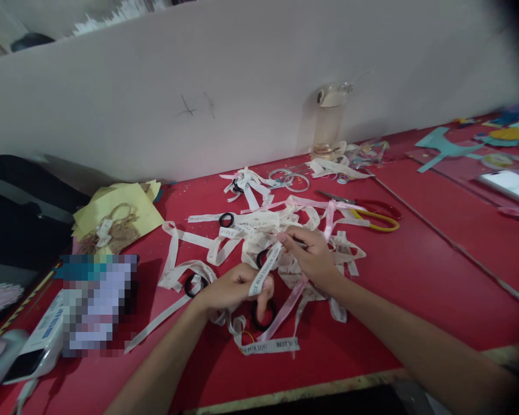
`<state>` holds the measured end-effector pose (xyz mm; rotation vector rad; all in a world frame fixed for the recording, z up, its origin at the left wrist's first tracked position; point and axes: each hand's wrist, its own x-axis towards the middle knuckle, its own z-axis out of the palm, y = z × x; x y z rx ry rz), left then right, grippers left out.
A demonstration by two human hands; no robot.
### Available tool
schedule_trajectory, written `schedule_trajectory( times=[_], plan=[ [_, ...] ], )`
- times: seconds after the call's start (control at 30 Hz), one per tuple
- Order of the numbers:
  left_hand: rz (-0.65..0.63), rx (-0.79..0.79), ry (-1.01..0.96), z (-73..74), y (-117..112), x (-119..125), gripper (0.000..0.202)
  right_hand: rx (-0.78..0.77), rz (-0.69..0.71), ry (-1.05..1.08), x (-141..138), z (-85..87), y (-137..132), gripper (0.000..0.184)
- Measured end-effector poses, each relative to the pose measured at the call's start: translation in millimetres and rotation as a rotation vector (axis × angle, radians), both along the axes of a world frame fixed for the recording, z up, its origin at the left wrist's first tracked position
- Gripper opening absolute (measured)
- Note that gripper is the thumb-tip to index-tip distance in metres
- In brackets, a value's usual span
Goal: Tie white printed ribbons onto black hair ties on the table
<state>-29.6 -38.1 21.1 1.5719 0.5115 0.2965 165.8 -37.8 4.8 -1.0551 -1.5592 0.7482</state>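
A white printed ribbon [267, 268] reading "BEST WISHES FOR YOU" is stretched between my two hands. My left hand [237, 287] is closed on its lower end, with one finger extending down across a black elastic hair tie [254, 317]; whether the finger passes through the ring I cannot tell. My right hand [311, 253] pinches the upper end between thumb and fingertips. Around both hands lies a tangled heap of white ribbon [298, 219], with a pink ribbon [290, 305] trailing through it. Another black hair tie [226, 219] rests on the ribbons.
Red-and-yellow-handled scissors [378, 216] lie right of the heap. A clear bottle [328, 121] stands by the grey wall. Yellow paper [147, 210] with brown material lies left, near a white device [43, 340]. A phone [512, 187] and blue cutouts [445, 144] are at right.
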Motion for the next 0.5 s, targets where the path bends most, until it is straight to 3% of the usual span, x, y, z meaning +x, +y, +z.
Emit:
schedule_trajectory(
  times=[0.27,0.5],
  plan=[
    [0.147,-0.112,-0.166,1.9,-3.0,-5.0,0.069,-0.02,0.021,-0.032,0.1,-0.7,0.4,0.033],
    [0.3,-0.261,-0.26,-1.6,-0.5,-2.4,0.06,-0.008,0.035,-0.067,-0.4,0.0,1.0,0.035]
  ],
)
